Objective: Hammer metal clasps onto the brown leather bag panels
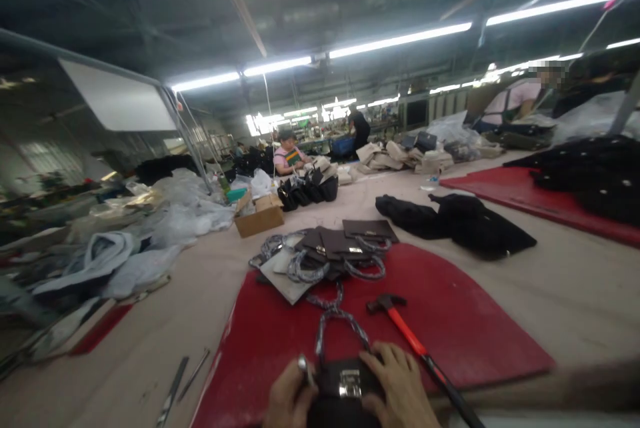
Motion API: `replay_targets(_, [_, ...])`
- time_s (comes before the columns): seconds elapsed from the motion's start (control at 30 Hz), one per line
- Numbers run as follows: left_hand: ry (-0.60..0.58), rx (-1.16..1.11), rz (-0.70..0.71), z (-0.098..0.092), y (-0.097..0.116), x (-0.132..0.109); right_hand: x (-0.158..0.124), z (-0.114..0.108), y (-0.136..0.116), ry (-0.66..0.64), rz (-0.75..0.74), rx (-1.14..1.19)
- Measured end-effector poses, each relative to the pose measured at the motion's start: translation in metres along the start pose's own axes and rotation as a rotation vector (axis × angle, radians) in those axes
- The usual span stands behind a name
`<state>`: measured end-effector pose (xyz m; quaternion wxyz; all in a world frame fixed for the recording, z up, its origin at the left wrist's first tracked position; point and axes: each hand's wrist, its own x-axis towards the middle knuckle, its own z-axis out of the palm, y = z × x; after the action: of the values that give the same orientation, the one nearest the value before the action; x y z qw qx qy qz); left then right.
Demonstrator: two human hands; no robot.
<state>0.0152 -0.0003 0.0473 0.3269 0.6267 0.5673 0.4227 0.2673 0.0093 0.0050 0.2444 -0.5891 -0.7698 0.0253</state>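
A small dark handbag [327, 385] with a shiny metal clasp [350, 383] stands at the bottom middle, its wrapped handle [343, 316] arching up. My left hand [290, 393] is closed on the bag's left edge; a shiny metal piece shows at its fingers, too blurred to name. Across the right side of the bag, my right hand [400, 388] grips with thumb in front and fingers over the top. A claw hammer [407, 331] with an orange and black handle lies just right of it, on a red board [440, 301].
Dark handbags [325, 245] with wrapped handles are piled at the board's far edge. Left of the board lie a cutter-like blade [173, 389] and a thin metal tool [194, 375]. Beyond are black fabric pieces [455, 221], a cardboard box [259, 216] and a seated person [290, 158].
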Motion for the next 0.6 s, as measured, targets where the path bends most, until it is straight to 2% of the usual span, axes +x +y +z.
replay_targets(0.03, [0.008, -0.007, -0.038, -0.002, -0.004, -0.001, -0.002, -0.007, -0.005, -0.043, 0.013, 0.048])
replay_targets(0.07, [0.08, -0.044, -0.072, -0.004, -0.007, -0.002, -0.002, -0.014, -0.008, -0.067, 0.007, 0.093])
replay_targets(0.1, [0.144, -0.071, -0.079, -0.004, -0.008, -0.002, 0.0, -0.02, -0.01, -0.08, -0.007, 0.126])
replay_targets(0.17, [0.163, -0.106, -0.04, -0.001, -0.006, -0.001, 0.003, -0.026, -0.009, -0.126, -0.009, 0.177])
replay_targets(0.27, [0.119, -0.184, 0.009, 0.017, 0.005, 0.002, 0.004, -0.028, 0.001, -0.176, -0.026, 0.237])
replay_targets(0.4, [0.074, -0.255, 0.071, 0.055, 0.018, 0.006, 0.0, -0.028, 0.013, -0.194, -0.082, 0.295])
replay_targets(0.5, [0.01, -0.247, 0.143, 0.077, 0.018, 0.01, -0.002, -0.026, 0.018, -0.153, -0.058, 0.298])
replay_targets(0.6, [-0.01, -0.204, 0.189, 0.086, 0.011, 0.011, -0.006, -0.025, 0.02, -0.089, 0.003, 0.277])
